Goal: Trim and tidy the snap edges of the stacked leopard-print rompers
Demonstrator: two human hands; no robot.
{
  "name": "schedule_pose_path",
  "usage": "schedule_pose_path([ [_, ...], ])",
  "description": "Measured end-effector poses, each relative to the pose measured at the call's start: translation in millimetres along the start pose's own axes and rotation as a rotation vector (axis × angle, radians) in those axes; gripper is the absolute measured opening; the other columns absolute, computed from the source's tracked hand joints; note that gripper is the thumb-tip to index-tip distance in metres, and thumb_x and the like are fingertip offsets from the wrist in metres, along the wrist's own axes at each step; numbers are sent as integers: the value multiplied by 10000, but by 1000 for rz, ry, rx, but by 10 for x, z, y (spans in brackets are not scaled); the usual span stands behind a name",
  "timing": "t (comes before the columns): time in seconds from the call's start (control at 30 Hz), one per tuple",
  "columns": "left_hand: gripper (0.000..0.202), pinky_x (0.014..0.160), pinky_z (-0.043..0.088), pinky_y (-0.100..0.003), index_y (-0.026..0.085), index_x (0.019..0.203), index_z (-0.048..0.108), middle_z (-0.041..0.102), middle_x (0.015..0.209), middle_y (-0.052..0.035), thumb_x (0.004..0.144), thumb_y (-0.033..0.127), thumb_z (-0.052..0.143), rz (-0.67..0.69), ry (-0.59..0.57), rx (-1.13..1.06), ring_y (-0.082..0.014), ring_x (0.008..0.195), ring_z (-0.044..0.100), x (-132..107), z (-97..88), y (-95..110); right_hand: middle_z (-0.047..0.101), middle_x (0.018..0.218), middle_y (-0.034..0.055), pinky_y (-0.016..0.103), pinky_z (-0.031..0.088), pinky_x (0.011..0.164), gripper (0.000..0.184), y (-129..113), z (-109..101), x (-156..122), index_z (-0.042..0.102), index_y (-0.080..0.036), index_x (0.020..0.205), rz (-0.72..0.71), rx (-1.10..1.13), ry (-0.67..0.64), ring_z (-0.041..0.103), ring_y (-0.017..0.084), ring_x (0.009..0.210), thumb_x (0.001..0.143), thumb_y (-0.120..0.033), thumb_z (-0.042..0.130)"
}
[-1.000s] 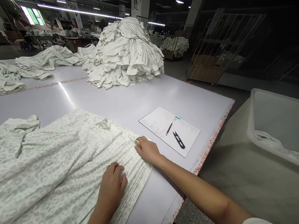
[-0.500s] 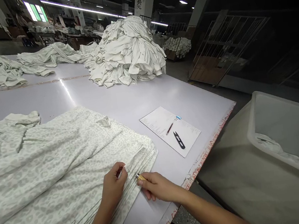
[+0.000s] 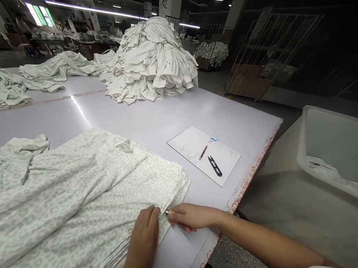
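Big table (image 3: 127, 121) was topped with a printed garment stack (image 3: 85, 200).
Paper (image 3: 192, 143) was left just right of the stack. Since half a second earlier, the left hand (image 3: 146, 228) had been slid down the stack's right edge, fingers laid together; whether cloth was pinched couldn't be told tbh. Beside that edge, in the right hand (image 3: 192, 216), a small yellowish tool (image 3: 169, 212) was held by curled fingers, so the edge was probably steadied for it.

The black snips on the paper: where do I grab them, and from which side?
Probably by the rounded end of the black snips, coming from the near side. They lie flat on the paper, rounded end nearer, pointed tips facing away, so your hand should avoid the points.
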State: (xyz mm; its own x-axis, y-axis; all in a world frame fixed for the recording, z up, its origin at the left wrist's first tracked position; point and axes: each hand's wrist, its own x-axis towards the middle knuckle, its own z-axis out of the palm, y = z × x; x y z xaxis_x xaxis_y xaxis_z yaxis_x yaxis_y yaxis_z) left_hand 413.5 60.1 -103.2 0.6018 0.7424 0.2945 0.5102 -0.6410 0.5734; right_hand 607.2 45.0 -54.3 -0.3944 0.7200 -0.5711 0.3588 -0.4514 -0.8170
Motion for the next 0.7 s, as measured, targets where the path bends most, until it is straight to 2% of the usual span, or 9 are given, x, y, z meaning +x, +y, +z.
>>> schedule_pose_path([
  [0.1, 275, 727, 389, -298, 156, 779, 502, 540, 859, -72, 906, 288, 296, -123, -6, 92, -176, 802, 486, 185, -45, 24, 431, 467, -54, 184, 292, 386, 304, -5, 61, -154, 473, -165, 766, -3, 2, 48, 359, 69, 373, 888, -426, 376],
  [0.2, 395, 552, 271, -285, 168, 608, 431, 480, 622, -34, 909, 357, 259, -296, 2, 195, -153, 578, 416, 420, -77, -31, 425, 484, -57, 185, 300, 405, 303, -42, 223, -291, 413, -174, 721, -31, 34, 133, 365, 61, 383, 896, -417, 363],
  [0.3, 451, 538, 205, -284, 163, 558, 405, 472, 563, -27, 910, 381, 227, -395, 12, 244, -144, 550, 402, 601, -54, -116, 445, 497, -56, 184, 293, 399, 338, -49, 367, -360, 396, -178, 706, -38, 103, 191, 375, 57, 383, 860, -477, 419],
  [0.4, 474, 528, 201, -284, 162, 533, 398, 463, 535, -24, 902, 403, 224, -441, -2, 245, -139, 524, 391, 674, -39, -134, 397, 429, -76, 195, 216, 362, 396, -3, 413, -191, 431, -170, 728, -80, 369, 234, 299, 52, 331, 794, -557, 479],
  [0.5, 430, 551, 275, -275, 163, 542, 398, 485, 590, -18, 876, 421, 312, -406, -31, 211, -138, 570, 430, 532, -159, -85, 337, 416, -99, 204, 154, 368, 461, 44, 392, 140, 442, -160, 750, -135, 628, 335, 225, 38, 325, 735, -617, 504],
  [0.6, 323, 710, 352, -300, 170, 649, 481, 553, 844, -37, 842, 415, 395, -332, -43, 193, -179, 797, 481, 131, -412, -48, 307, 459, -109, 202, 163, 382, 475, 73, 409, 320, 431, -166, 804, -144, 658, 374, 202, 36, 345, 746, -636, 462],
  [0.7, 290, 756, 387, -314, 219, 839, 546, 571, 939, -20, 849, 457, 381, -486, -2, -9, -190, 882, 494, -284, -624, -64, 360, 467, -92, 206, 189, 390, 447, 66, 536, 246, 438, -171, 796, -176, 591, 401, 260, 45, 357, 757, -614, 483],
])
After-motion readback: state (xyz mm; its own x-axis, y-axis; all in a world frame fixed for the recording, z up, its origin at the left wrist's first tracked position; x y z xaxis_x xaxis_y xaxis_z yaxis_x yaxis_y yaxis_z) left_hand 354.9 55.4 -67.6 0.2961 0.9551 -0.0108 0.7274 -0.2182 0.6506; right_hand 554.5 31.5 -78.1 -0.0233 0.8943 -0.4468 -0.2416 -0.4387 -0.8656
